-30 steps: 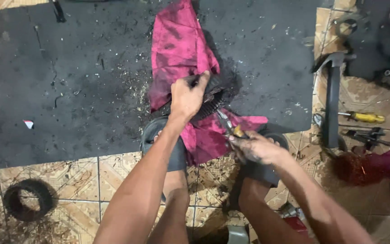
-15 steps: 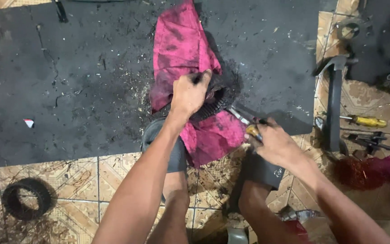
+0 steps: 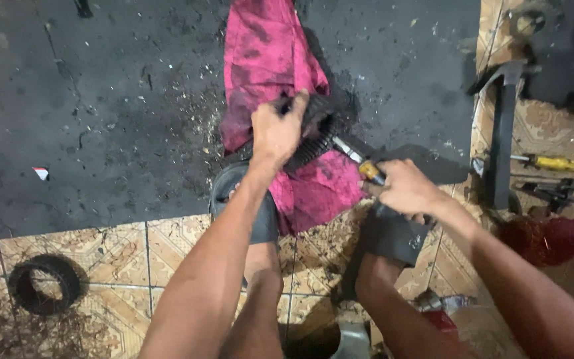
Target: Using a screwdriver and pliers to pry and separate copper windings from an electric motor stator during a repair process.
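Observation:
My left hand grips a black ribbed round part that rests on a stained pink rag spread over a black rubber mat. My right hand holds a yellow-handled tool whose metal shaft points up-left against the lower right side of the black part. Both of my feet in dark sandals stand at the mat's near edge, the rag's lower end between them.
A black rubber ring lies on the patterned tile floor at lower left. To the right lie a hammer, a yellow-handled screwdriver, dark pliers and a red cloth. Debris is scattered over the mat.
My right hand has shifted right and slightly down with the tool, drawing away from the black part. My left hand stays clamped on the part.

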